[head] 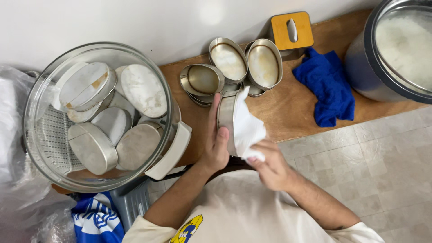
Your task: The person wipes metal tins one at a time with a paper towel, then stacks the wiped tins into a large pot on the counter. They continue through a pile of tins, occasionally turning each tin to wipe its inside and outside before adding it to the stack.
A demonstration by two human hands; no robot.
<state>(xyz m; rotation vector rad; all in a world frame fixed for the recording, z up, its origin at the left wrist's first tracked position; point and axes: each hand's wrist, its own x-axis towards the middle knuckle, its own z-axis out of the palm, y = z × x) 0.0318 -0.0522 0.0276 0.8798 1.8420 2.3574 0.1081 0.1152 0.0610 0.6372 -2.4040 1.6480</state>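
My left hand (pixel 216 144) grips an oval steel tin (pixel 226 118) on its side, thumb along its rim. My right hand (pixel 270 166) presses a white paper towel (pixel 246 128) into the tin's open face. Just beyond, on the wooden board (pixel 288 108), stand three more oval tins: one at the left (pixel 202 80), one in the middle (pixel 228 60) and one at the right (pixel 264 65), leaning on each other with their insides showing.
A big glass bowl (pixel 36 148) at the left holds several oval tins upside down over a metal rack. A blue cloth (pixel 328 87) lies on the board. A large pot of white rice (pixel 405 45) fills the right corner. A small wooden-topped holder (pixel 291 30) sits by the wall.
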